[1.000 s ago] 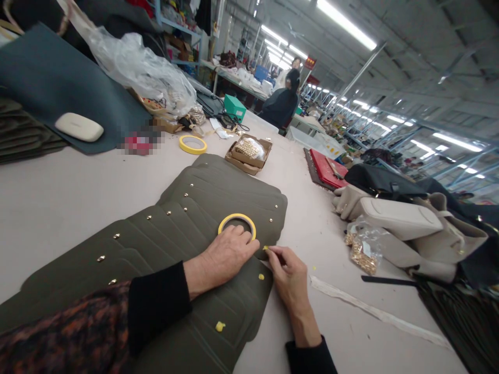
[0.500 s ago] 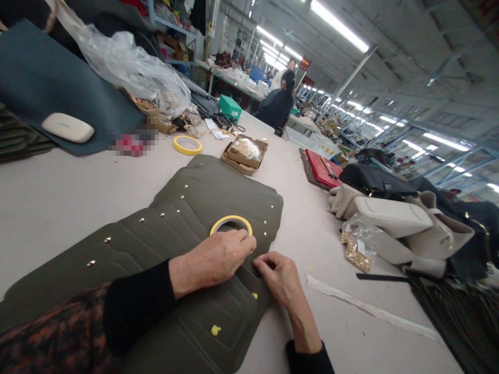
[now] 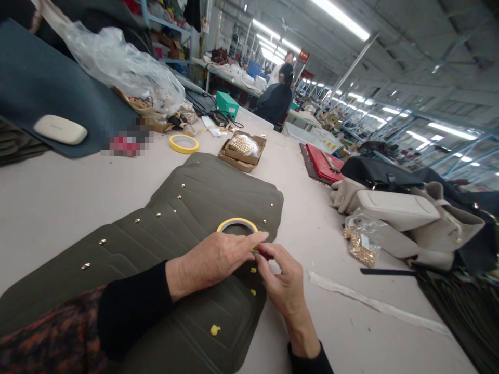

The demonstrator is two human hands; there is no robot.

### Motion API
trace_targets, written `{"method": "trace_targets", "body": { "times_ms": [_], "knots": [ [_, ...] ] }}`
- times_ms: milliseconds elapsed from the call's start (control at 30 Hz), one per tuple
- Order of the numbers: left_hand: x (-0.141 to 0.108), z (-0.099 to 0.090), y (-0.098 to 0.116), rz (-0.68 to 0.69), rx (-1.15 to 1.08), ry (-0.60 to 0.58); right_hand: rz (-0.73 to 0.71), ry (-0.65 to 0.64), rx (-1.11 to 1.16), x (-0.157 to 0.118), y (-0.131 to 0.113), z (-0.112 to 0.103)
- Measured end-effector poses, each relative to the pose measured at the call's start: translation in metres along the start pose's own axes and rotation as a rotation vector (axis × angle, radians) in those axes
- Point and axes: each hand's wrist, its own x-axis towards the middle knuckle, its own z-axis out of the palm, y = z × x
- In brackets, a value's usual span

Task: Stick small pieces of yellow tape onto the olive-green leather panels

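An olive-green quilted leather piece lies flat on the table, with small gold studs along it. Over its right part, my left hand is closed on a roll of yellow tape; the fingers cover the roll's near side. My right hand meets the left fingertips with thumb and forefinger pinched at the tape's edge. What the pinch holds is mostly hidden, apart from a small yellowish bit. Below the hands, small yellow tape bits stick to the leather.
A second tape roll and a cardboard box of gold studs stand behind the leather. To the right are beige bags, a plastic bag of gold hardware and a white strip. A seated person is farther back.
My right hand has moved up to meet the left fingertips. The tape roll has shifted slightly right with my left hand. A yellow bit below the hands now shows.
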Motion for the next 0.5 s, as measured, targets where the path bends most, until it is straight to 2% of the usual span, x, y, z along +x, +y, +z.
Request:
{"method": "trace_targets", "body": {
  "times_ms": [133,333,400,500],
  "knots": [
    [0.0,0.0,0.003,-0.037,-0.036,-0.041,-0.114,0.024,-0.098,0.001,-0.002,0.005],
    [0.004,-0.003,0.004,-0.133,-0.04,-0.126,-0.154,0.125,-0.279,-0.001,-0.005,0.01],
    [0.005,-0.002,0.005,-0.158,0.011,-0.121,-0.08,0.146,-0.254,-0.001,-0.008,0.012],
    [0.006,0.001,0.009,-0.136,0.07,-0.065,0.235,0.141,-0.034,0.0,-0.01,0.015]
  ]
}}
